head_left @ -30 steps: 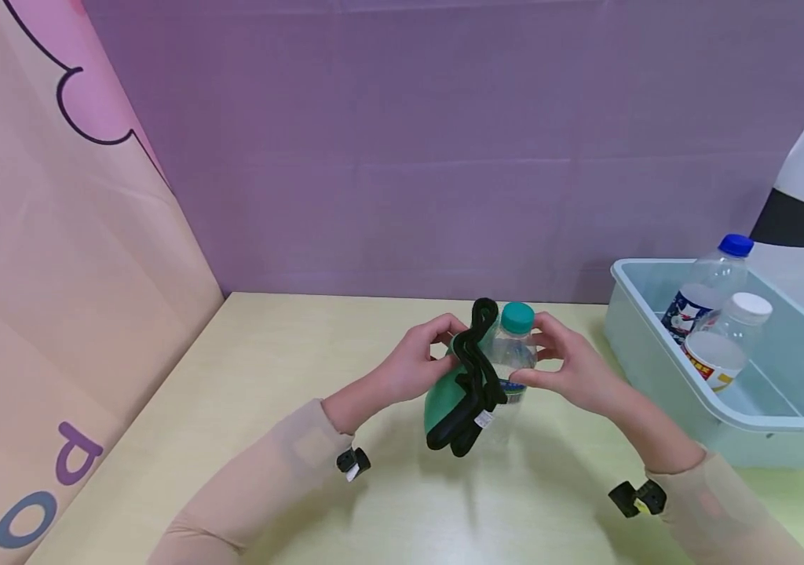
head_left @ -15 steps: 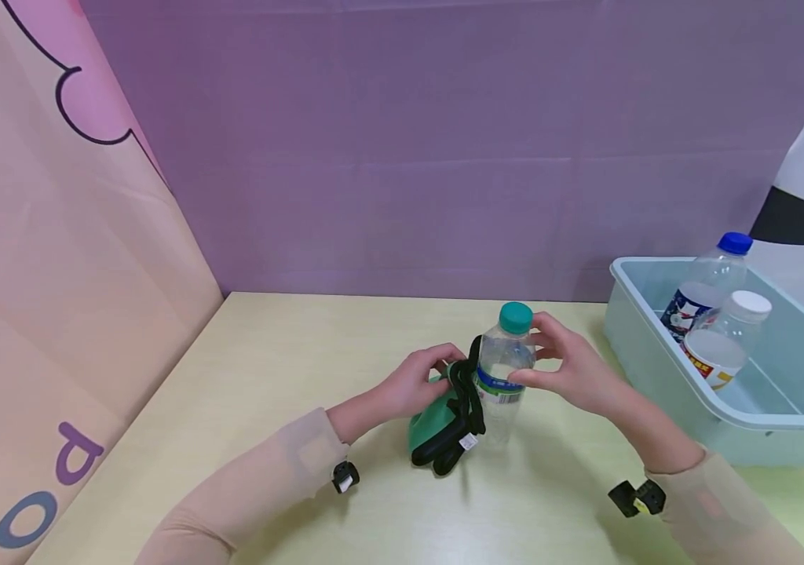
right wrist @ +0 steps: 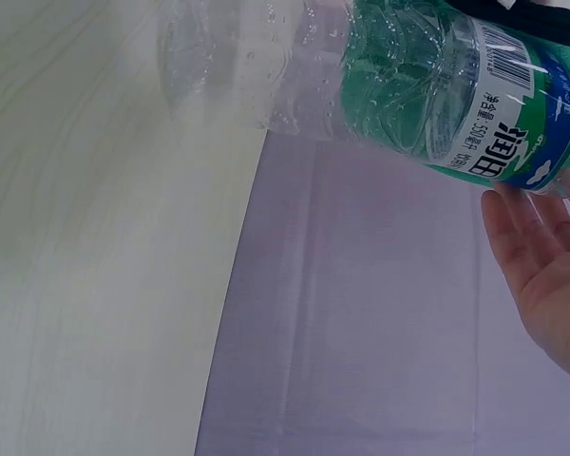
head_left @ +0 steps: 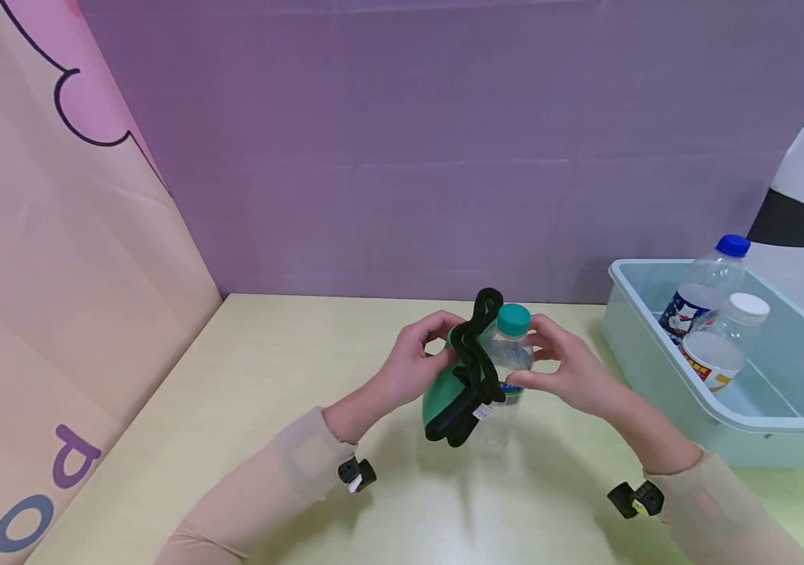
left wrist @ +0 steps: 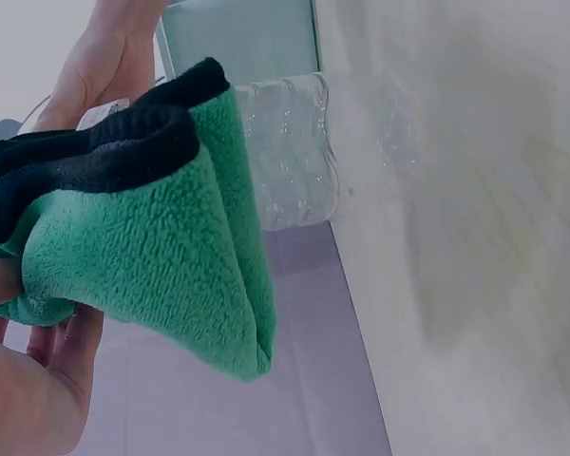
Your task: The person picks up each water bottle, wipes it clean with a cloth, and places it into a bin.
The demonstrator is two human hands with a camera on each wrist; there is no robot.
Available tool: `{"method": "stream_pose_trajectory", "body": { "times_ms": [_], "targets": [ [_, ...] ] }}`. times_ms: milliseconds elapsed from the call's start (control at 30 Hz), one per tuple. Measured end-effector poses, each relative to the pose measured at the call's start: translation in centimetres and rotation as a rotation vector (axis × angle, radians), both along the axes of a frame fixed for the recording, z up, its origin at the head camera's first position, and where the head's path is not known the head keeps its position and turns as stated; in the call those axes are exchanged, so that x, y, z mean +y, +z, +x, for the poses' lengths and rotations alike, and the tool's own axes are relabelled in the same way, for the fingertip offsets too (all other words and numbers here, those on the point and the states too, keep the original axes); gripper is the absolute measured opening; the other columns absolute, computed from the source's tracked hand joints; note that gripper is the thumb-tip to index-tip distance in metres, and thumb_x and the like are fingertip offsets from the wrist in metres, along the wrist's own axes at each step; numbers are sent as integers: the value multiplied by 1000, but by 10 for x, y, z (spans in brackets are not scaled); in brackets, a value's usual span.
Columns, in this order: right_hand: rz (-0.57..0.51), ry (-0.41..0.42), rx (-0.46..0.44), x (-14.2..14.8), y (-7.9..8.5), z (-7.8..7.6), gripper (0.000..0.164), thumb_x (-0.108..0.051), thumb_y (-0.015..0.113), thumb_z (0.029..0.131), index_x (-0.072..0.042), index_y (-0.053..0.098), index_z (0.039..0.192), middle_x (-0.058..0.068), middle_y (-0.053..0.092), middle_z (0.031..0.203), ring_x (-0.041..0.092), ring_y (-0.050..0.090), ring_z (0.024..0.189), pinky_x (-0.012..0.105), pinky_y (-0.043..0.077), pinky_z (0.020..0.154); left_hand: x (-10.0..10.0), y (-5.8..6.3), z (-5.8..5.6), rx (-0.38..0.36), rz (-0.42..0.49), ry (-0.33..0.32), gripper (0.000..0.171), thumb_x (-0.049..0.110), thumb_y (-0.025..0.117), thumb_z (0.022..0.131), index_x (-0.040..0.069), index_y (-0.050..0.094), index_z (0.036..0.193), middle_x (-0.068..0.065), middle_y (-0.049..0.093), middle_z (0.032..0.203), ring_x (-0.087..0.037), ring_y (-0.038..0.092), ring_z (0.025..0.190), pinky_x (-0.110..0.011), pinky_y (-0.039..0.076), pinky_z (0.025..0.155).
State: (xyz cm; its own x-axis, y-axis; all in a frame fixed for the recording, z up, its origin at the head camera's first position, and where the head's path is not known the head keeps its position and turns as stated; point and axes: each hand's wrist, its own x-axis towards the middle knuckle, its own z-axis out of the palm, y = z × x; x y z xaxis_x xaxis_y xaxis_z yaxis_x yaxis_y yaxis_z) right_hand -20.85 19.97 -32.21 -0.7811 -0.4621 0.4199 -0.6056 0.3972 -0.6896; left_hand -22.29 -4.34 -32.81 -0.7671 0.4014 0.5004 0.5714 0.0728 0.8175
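My left hand [head_left: 418,357] grips a folded green cloth [left wrist: 142,261] with black edging and a small white tag. The cloth is held up off the table, against the left side of a clear plastic bottle [right wrist: 456,90]. That bottle has a teal cap [head_left: 514,319] and a blue, green and white label. It stands upright on the table, partly hidden behind the cloth in the head view. From the right, my right hand [head_left: 566,367] holds the bottle between thumb and fingers, around its upper part.
On the right stands a light blue bin [head_left: 692,416]. Inside it lean a bottle with a blue cap [head_left: 716,275] and a bottle with a white cap [head_left: 727,345]. A purple backdrop [head_left: 388,157] rises behind the pale wooden table [head_left: 289,361].
The left hand lowers the cloth along the bottle's side, uncovering the label, then brings it back up. The right hand stays on the bottle, which keeps its place.
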Motion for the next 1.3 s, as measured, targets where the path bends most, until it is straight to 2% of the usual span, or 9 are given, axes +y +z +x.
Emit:
{"method": "stream_pose_trajectory", "body": {
  "times_ms": [167,300,500,633,900,1000,1200,1300],
  "targets": [
    [15,11,16,-1,1,-1,56,-6,80,79,1,52,127,15,61,116,32,64,100,32,52,85,-4,0,2,-31,13,18,21,-11,61,89,-2,63,107,-13,63,95,-22,59,89,-31,56,73],
    [45,5,30,0,4,0,56,-7,80,79,1,53,128,16,63,116,32,65,99,42,54,84,-9,-2,2,-40,7,28,21,-9,62,89,0,63,108,-13,62,96,-23,58,89,-33,57,70],
    [74,18,-35,2,8,-2,57,-8,78,82,1,53,132,16,62,123,35,59,110,55,46,92,-22,-5,1,-68,-13,69,22,-9,62,89,1,64,108,-12,63,95,-23,57,90,-33,57,70],
    [79,33,-75,4,8,-2,56,-10,75,85,-1,51,135,15,59,128,36,56,116,58,42,96,-32,-8,1,-77,-31,98,22,-9,62,89,2,64,108,-11,63,95,-23,58,91,-33,56,70],
    [49,57,-112,3,11,4,66,-8,72,87,0,40,144,20,51,138,41,51,121,61,40,96,-43,-9,2,-72,-61,95,22,-9,62,89,2,64,108,-13,63,94,-23,57,91,-32,56,68],
    [39,19,-94,0,10,8,71,-9,74,86,-1,37,146,18,51,137,39,48,124,59,41,96,-45,-9,1,-65,-61,97,23,-9,61,88,2,64,108,-12,63,93,-23,57,90,-32,56,67],
    [91,-159,-18,-13,10,15,78,-22,82,79,-7,39,142,10,55,128,32,51,119,52,44,93,-49,-10,-1,-57,-60,98,22,-9,61,88,2,64,107,-10,62,92,-23,57,90,-32,56,67],
    [120,-212,-12,-16,10,15,79,-26,84,77,-7,40,140,9,55,126,31,52,116,50,46,91,-51,-11,-2,-55,-61,100,23,-11,60,88,2,64,107,-9,62,92,-23,56,90,-32,56,67]
  ]
}}
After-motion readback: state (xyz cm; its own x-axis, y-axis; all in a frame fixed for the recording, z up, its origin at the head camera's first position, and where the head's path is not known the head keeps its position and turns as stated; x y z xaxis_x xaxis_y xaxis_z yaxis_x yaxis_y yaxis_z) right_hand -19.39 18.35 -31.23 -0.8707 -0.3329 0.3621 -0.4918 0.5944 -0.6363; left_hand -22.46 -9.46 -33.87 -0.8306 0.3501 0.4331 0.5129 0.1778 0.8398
